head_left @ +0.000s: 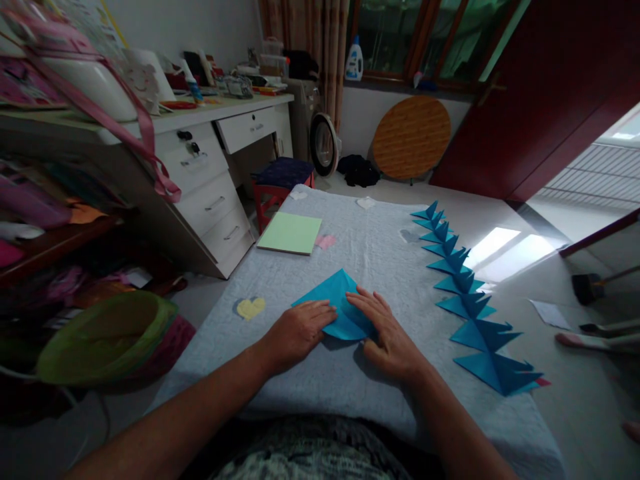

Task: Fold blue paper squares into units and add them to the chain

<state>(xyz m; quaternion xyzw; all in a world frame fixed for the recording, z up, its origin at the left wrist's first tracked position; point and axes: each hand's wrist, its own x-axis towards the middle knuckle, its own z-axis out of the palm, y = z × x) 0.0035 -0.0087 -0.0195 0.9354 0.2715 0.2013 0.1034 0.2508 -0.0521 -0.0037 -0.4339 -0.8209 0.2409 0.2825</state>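
A sheet of blue paper (334,287), partly folded, lies on the cloth-covered table in front of me. My left hand (303,328) is closed at its lower left edge, fingers together and pressing the paper; its thumb is hidden. Over the right part of the paper, my right hand (390,337) lies with fingers stretched out and thumb apart near the lower edge. To the right stands a long row of folded blue paper pieces (463,303) with pointed tips. A stack of light green paper squares (291,233) rests farther back on the left.
The pale quilted tablecloth (370,257) bears heart patterns, one of them yellow. Left of the table are a green-rimmed bin (100,333) and a white drawer desk (207,187). A red stool (283,179) stands beyond. At the back, a round wooden board (413,137) leans on the wall.
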